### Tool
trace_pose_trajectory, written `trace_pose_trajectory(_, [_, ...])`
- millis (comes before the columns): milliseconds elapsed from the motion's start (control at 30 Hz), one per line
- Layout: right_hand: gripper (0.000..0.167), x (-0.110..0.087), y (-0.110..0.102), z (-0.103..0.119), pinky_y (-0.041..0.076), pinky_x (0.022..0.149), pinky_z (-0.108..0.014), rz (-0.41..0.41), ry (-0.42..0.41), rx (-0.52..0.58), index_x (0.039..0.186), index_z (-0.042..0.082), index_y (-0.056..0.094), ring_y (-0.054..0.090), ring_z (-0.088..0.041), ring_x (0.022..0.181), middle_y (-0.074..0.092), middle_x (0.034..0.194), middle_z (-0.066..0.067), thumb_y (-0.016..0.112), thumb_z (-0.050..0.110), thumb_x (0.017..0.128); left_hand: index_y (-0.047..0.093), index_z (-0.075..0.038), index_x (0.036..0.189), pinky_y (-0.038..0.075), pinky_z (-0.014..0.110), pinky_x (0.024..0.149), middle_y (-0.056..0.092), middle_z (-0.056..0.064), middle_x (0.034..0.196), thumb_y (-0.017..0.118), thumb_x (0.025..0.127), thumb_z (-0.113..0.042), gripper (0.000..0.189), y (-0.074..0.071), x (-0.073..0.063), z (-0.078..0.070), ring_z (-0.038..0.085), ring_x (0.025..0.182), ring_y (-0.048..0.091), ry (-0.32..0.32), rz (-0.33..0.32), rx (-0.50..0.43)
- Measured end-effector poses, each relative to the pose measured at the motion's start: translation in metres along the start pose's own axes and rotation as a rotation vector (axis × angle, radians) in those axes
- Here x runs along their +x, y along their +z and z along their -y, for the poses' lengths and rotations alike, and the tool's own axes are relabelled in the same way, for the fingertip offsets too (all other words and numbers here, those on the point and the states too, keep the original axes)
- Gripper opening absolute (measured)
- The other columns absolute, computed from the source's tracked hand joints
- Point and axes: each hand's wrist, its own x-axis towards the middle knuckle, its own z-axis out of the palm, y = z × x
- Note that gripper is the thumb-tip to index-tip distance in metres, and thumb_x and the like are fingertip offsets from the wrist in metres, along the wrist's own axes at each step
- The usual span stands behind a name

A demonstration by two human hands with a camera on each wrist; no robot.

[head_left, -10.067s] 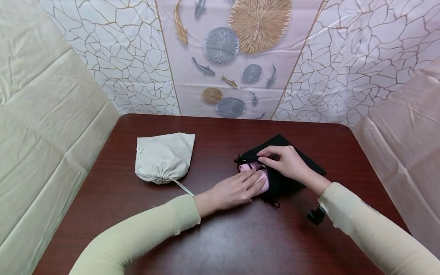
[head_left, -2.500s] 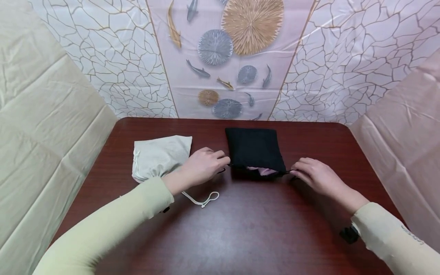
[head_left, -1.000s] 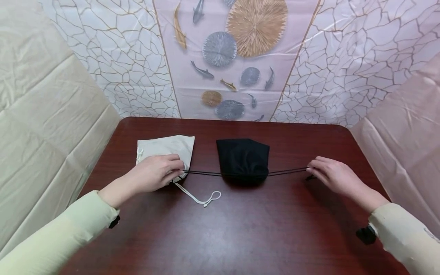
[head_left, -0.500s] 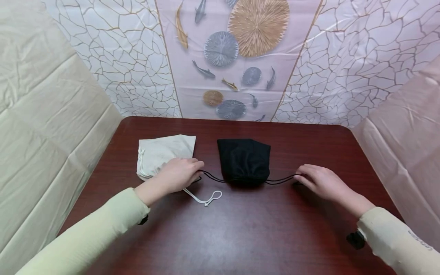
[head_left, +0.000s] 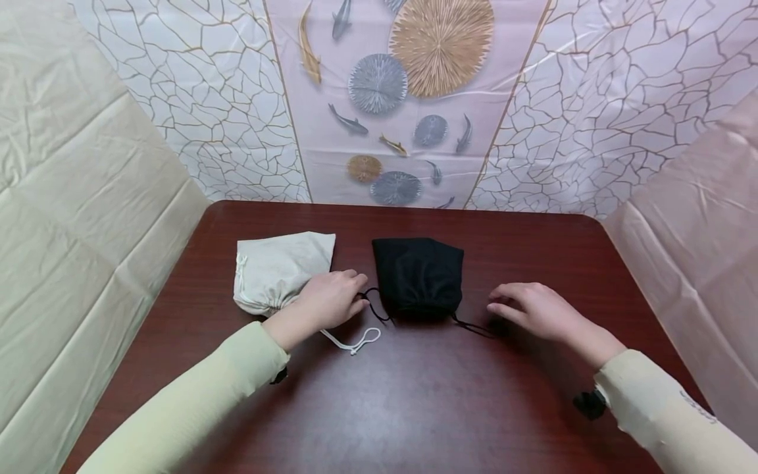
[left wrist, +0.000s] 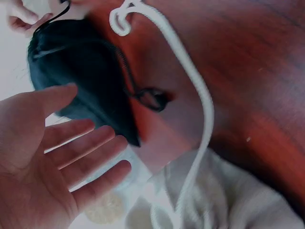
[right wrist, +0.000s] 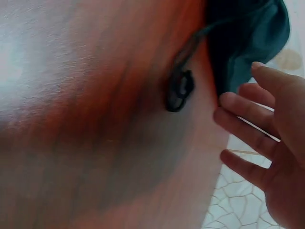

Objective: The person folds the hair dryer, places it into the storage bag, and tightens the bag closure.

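A black drawstring pouch (head_left: 419, 273) lies on the table, its gathered mouth toward me and its contents hidden. Its two black cords lie loose, one off each side. Just left of it is my left hand (head_left: 326, 299), fingers apart and holding nothing; the left wrist view shows the spread palm (left wrist: 52, 167) beside the loose cord. On the pouch's right, my right hand (head_left: 535, 309) hovers with relaxed fingers; in the right wrist view the black cord (right wrist: 181, 86) lies apart from the fingers. A cream drawstring pouch (head_left: 281, 266), gathered too, lies partly behind my left hand.
The cream pouch's white cord (head_left: 355, 345) trails over the table toward the middle. The dark red-brown table (head_left: 403, 408) ends at a patterned cloth backdrop (head_left: 379, 131), with pale cloth walls on both sides.
Pink contents seen earlier are now covered, the black pouch's mouth having been drawn together. Both hands pulled its cords outward, then came back in and let them go.
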Motion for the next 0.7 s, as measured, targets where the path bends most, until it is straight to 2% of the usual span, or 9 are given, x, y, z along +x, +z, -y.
trace_pose_trajectory(133, [0.021,0.0,-0.011,0.003,0.06,0.086,-0.051,0.044,0.022,0.009,0.115,0.008,0.078,0.075,-0.025,0.098,0.079,0.108,-0.002,0.074,0.024,0.101,0.069,-0.005,0.133,0.061,0.051,0.089,0.072,0.013,0.121,0.072,0.102,-0.036,0.044,-0.015,-0.007,0.002,0.032,0.109,0.074,-0.007,0.028,-0.039])
trace_pose_trajectory(267, [0.029,-0.002,-0.018,0.003,0.059,0.092,-0.056,0.042,0.062,0.005,0.121,0.005,0.077,0.075,-0.032,0.107,0.079,0.114,-0.01,0.074,0.026,0.101,0.066,-0.003,0.142,0.056,0.051,0.104,0.068,0.016,0.14,0.071,0.102,-0.036,0.052,-0.03,-0.019,0.009,0.034,0.127,0.067,-0.031,-0.006,-0.069])
trace_pose_trajectory(367, [0.036,-0.006,-0.02,0.002,0.055,0.098,-0.061,0.004,0.097,-0.025,0.128,0.003,0.074,0.071,-0.039,0.116,0.076,0.123,-0.018,0.074,0.027,0.102,0.064,-0.002,0.145,0.052,0.052,0.111,0.064,0.019,0.146,0.072,0.102,-0.037,0.056,-0.036,-0.03,0.018,0.037,0.135,0.063,-0.051,-0.061,-0.077])
trace_pose_trajectory(533, [0.049,-0.016,-0.02,-0.002,0.048,0.104,-0.068,-0.075,0.152,-0.071,0.142,0.001,0.066,0.061,-0.049,0.129,0.067,0.139,-0.027,0.074,0.028,0.101,0.061,-0.002,0.148,0.047,0.055,0.115,0.06,0.023,0.15,0.073,0.101,-0.036,0.059,-0.04,-0.049,0.036,0.042,0.137,0.059,-0.079,-0.152,-0.079])
trace_pose_trajectory(700, [0.062,-0.027,-0.017,-0.008,0.044,0.106,-0.069,-0.165,0.172,-0.081,0.15,0.002,0.059,0.053,-0.052,0.136,0.058,0.151,-0.027,0.077,0.03,0.098,0.057,-0.003,0.152,0.045,0.062,0.115,0.053,0.025,0.156,0.073,0.101,-0.036,0.063,-0.048,-0.071,0.055,0.047,0.14,0.055,-0.183,-0.207,-0.07])
